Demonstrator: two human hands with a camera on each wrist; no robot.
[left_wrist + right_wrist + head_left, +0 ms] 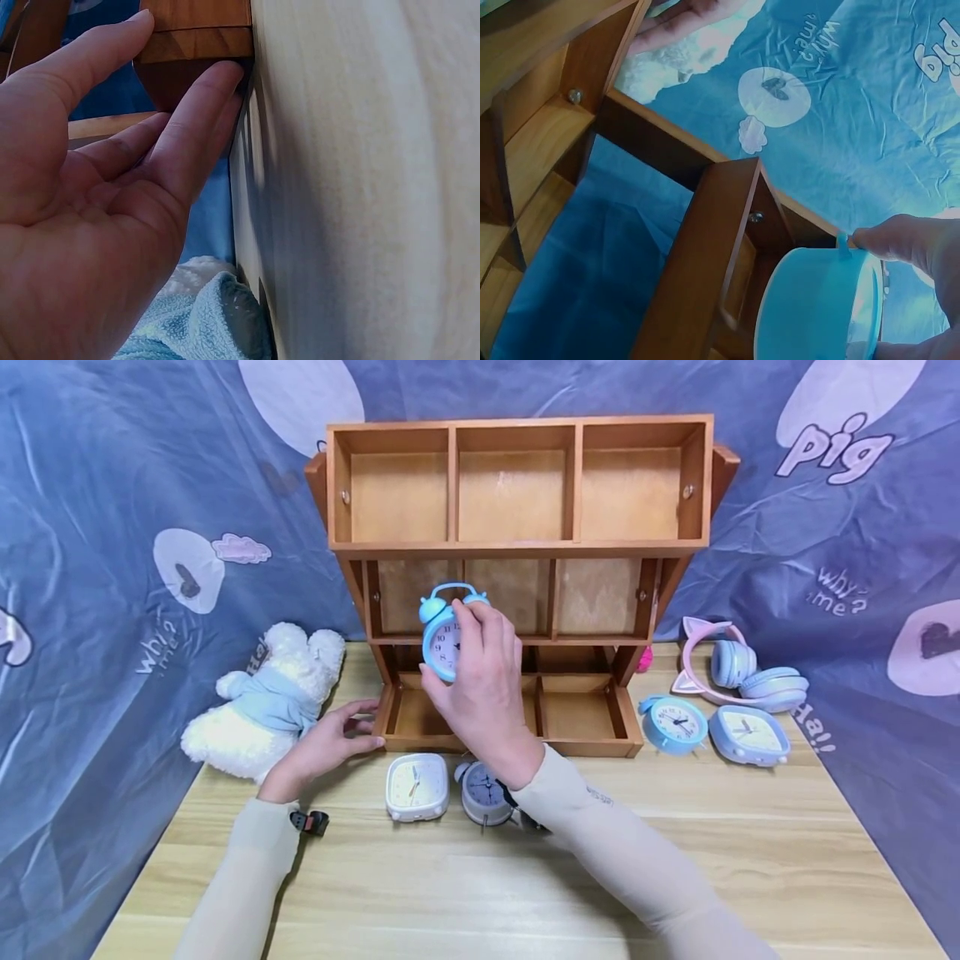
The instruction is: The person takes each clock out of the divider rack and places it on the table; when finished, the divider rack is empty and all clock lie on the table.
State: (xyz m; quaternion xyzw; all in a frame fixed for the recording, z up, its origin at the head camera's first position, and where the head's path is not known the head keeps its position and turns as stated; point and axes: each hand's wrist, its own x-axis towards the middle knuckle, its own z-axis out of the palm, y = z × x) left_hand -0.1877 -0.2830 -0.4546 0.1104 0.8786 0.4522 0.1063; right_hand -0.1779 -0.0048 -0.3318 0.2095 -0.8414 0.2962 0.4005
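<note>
My right hand grips a light blue twin-bell alarm clock and holds it up in front of the middle tier of a wooden tiered shelf. The right wrist view shows the clock's blue body under my fingertips, close to the shelf's dividers. My left hand lies open on the table, fingertips touching the shelf's lower left corner. On the table in front of the shelf lie a white square clock and a grey round clock.
A white plush toy in a blue top lies left of the shelf. To its right sit a round blue clock, a pale blue square clock and cat-ear headphones. The wooden table is backed by blue printed cloth.
</note>
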